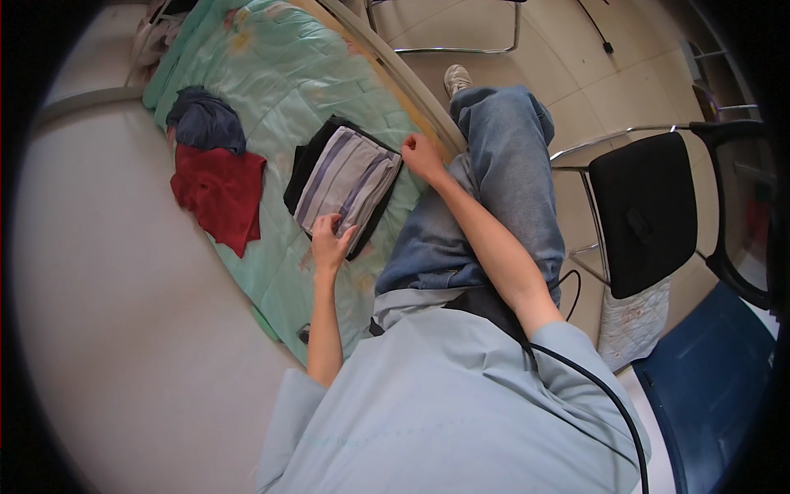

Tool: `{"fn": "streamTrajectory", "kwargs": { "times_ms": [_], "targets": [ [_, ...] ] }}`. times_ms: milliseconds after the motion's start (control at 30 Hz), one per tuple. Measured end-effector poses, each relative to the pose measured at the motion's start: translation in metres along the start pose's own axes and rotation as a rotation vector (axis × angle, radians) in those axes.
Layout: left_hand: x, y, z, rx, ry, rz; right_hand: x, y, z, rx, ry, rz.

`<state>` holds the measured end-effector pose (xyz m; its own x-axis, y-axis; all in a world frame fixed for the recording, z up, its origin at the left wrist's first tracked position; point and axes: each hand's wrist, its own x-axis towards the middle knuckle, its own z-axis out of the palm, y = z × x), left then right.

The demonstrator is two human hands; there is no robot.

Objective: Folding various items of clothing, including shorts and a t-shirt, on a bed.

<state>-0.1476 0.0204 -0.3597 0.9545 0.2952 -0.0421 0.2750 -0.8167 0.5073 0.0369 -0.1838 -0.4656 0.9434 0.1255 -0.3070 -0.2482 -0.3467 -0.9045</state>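
A folded white garment with blue-grey stripes [345, 176] lies on folded black cloth [302, 173] on a green quilted bed cover [271, 92]. My left hand [330, 241] is over the near left part of the striped garment, thumb and fingers apart, with nothing held between them. At the right corner of the stack is my right hand [421, 157], its fingers curled in; whether they pinch the cloth edge cannot be told. To the left on the bed lie a crumpled red garment [222, 191] and, touching it, a crumpled dark blue garment [207, 120].
A pale wall [123, 259] borders the bed on the left. The bed's frame edge [407, 77] runs beside my legs. On the right stands a chair with a black seat [648, 216], near a dark blue plastic object [716, 383]. A black cable [605, 389] crosses my shirt.
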Motion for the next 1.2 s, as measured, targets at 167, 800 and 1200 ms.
{"fn": "streamTrajectory", "kwargs": {
  "times_ms": [167,800,1200],
  "targets": [
    [0.005,-0.024,0.000,-0.068,-0.068,0.016,0.001,0.003,0.000,0.007,-0.038,-0.017],
    [0.134,0.072,-0.455,0.263,1.292,0.162,-0.005,0.003,0.000,-0.087,-0.044,-0.034],
    [0.056,0.082,-0.559,0.557,1.401,0.021,0.001,0.013,0.000,0.000,-0.084,-0.122]
  ]
}}
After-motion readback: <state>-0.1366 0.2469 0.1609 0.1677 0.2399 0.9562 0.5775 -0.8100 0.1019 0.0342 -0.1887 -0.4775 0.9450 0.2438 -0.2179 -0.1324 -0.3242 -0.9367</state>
